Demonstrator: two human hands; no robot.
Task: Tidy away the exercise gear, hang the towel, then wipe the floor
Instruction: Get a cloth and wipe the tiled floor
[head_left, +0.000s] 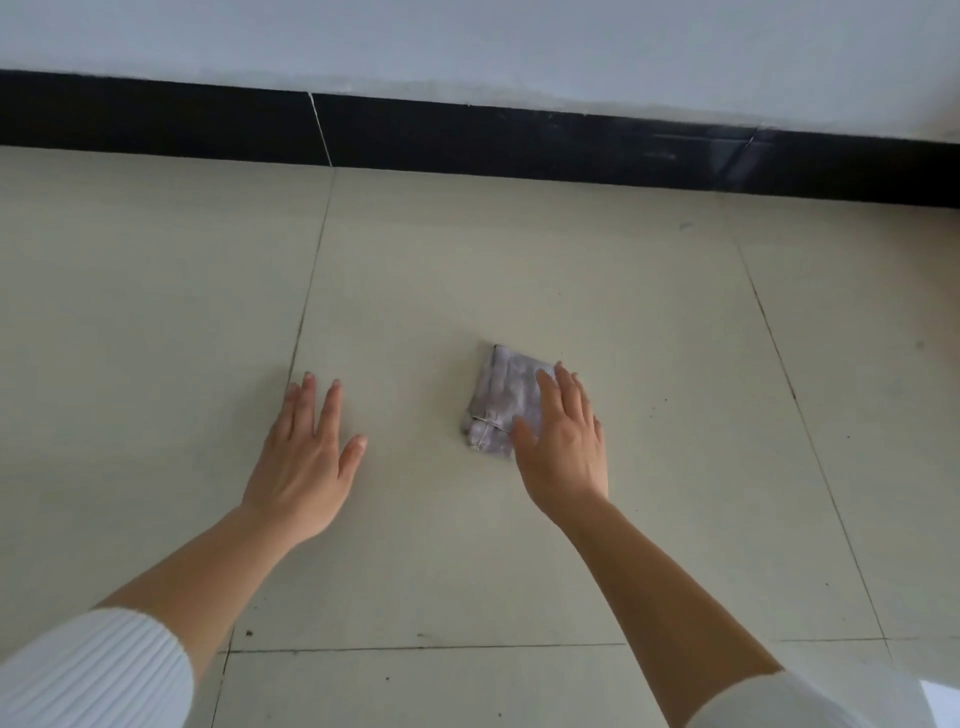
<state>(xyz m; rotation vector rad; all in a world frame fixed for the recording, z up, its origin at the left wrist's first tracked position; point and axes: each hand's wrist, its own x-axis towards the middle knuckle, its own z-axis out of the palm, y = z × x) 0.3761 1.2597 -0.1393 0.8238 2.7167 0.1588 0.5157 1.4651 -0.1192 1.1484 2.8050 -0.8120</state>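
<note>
1. Since neither exercise gear nor a towel shows anywhere in this view, the step in hand looks like the last one: wiping the floor (467, 270).
2. The folded grey cloth (493, 395) lies flat on a pale tile, right of the middle of the scene and well short of the black skirting board (467, 140) at the foot of the wall (467, 36).
3. The right hand (563, 452) presses on the cloth's right and near part. Its fingers (570, 397) are straight and slightly spread, laid flat on the fabric rather than curled round it.
4. The cloth shows to the left of and beyond that hand. Its long axis runs near to far, leaning a little to the right at the far end, roughly in line with the fingers.
5. The left hand (306, 462) rests palm-down on bare tile, well apart to the left of the cloth and just right of a grout line (306, 306). Its fingers are straight and hold nothing, and it seems to act as a brace.
6. The right hand is plainly the nearer one and will likely drive the stroke. A push away would follow the cloth's length, while a sideways sweep would cover a wider band.
7. Small dark specks (249, 633) sit on the near tiles, so that area probably needs wiping too.
</note>
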